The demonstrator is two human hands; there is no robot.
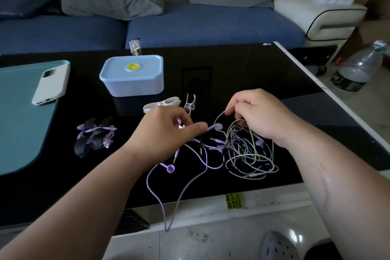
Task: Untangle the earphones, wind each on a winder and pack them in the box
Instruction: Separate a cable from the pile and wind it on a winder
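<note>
Purple earbud [216,127] pinched in the left hand [166,131] and green cord [221,116] in the right hand [259,116]: draw slowly apart over the tangle [244,154] on the desk [232,65] nearside of the box [132,76], feeding slack, never yanking knots tight.

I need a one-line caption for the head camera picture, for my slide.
Left hand pinches a purple earbud, right hand holds up a green cable from the tangle; lidded blue box behind.
</note>
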